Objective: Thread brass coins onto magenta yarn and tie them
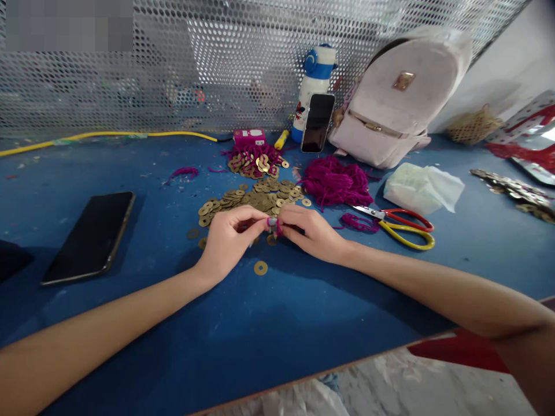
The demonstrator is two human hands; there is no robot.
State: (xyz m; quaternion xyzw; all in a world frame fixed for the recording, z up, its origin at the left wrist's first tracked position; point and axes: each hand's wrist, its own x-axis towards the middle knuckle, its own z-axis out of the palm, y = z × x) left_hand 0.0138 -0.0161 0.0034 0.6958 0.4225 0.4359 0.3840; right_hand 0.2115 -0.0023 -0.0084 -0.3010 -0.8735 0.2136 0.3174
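My left hand [230, 232] and my right hand [314, 234] meet over the near edge of a pile of brass-coloured coins with square holes [255, 199]. Between my fingertips is a small coin [272, 222], seen nearly edge-on, with purple cord [278, 227] around it. The left thumb and forefinger pinch the coin's side; the right fingers pinch the cord. One loose coin [261, 268] lies just in front of my hands. Behind the right hand sits a tangle of purple cord [337, 182], beside scissors [405, 226] with red and yellow handles.
Coins tied with purple cord [258, 162] lie behind the pile, near a magenta box [249, 137]. A phone [93, 234] lies at left; another phone [318, 122] leans on a bottle [318, 72]. A backpack [394, 110] and a white bag [418, 188] are at right.
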